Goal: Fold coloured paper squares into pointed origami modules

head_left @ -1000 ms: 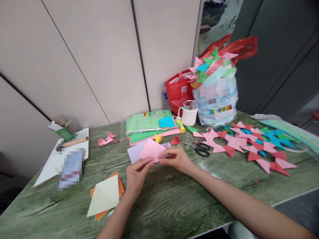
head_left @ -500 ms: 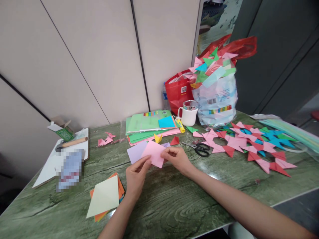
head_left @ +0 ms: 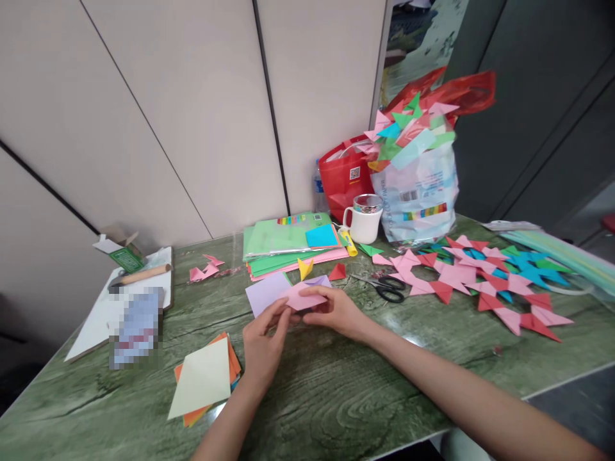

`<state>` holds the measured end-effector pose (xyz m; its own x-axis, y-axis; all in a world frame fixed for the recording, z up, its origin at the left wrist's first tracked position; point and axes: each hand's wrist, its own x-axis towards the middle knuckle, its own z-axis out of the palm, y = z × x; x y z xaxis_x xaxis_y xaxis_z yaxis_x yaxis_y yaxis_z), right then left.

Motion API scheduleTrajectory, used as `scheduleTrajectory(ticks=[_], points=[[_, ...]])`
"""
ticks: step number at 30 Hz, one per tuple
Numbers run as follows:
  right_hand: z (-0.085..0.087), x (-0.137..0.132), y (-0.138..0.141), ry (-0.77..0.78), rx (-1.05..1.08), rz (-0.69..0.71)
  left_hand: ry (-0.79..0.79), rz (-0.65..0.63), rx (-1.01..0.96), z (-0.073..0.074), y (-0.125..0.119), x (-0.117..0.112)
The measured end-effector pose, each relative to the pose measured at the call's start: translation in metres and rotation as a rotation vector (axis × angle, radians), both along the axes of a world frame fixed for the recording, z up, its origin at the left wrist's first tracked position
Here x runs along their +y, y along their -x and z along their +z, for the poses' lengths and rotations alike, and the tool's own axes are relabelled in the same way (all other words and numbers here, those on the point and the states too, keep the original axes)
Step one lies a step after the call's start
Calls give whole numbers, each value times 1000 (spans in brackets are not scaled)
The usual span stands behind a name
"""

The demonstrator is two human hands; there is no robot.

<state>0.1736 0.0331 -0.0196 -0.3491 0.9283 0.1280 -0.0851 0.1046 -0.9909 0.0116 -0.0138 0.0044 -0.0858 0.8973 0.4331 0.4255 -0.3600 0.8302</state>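
Between my two hands is a pink sheet of paper (head_left: 302, 296), bent over with its upper part folded down toward me. My left hand (head_left: 266, 330) pinches its left end between thumb and fingers. At the other end my right hand (head_left: 336, 310) grips it, fingers on top and thumb below. Just behind lies a lilac sheet of paper (head_left: 264, 291), partly hidden by the pink one. A small yellow folded piece (head_left: 305, 269) and a red folded piece (head_left: 338, 272) lie beyond. Left of my left forearm rests a stack of paper squares (head_left: 204, 378), pale yellow on top.
Black-handled scissors (head_left: 390, 289) and joined pink and red folded stars (head_left: 451, 275) lie to the right. Green paper packs (head_left: 269, 240), a white mug (head_left: 364, 221) and a stuffed plastic bag (head_left: 418, 192) stand at the back. A hammer (head_left: 139, 277) lies on a white board at left.
The pink sheet was held up flat as a square; now it is folded over. My right hand has shifted from its upper right corner to lower along the fold.
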Motion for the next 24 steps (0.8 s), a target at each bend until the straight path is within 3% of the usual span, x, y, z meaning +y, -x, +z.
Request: scheduleTrajectory(ticks=[3, 6, 9, 12, 17, 24], points=[[3, 2, -2, -54, -37, -48, -144, 148, 109, 3, 4, 2], [7, 2, -3, -95, -48, -46, -167, 165, 116, 5, 6, 6], [9, 0, -4, -169, -18, -25, -50, 47, 70, 5, 5, 7], [10, -1, -5, -123, -83, 8, 94, -42, 21, 4, 1, 6], [11, -3, -4, -58, -7, 41, 253, -47, -102, 4, -2, 5], [7, -1, -1, 14, 60, -21, 387, -127, -252, -3, -1, 8]])
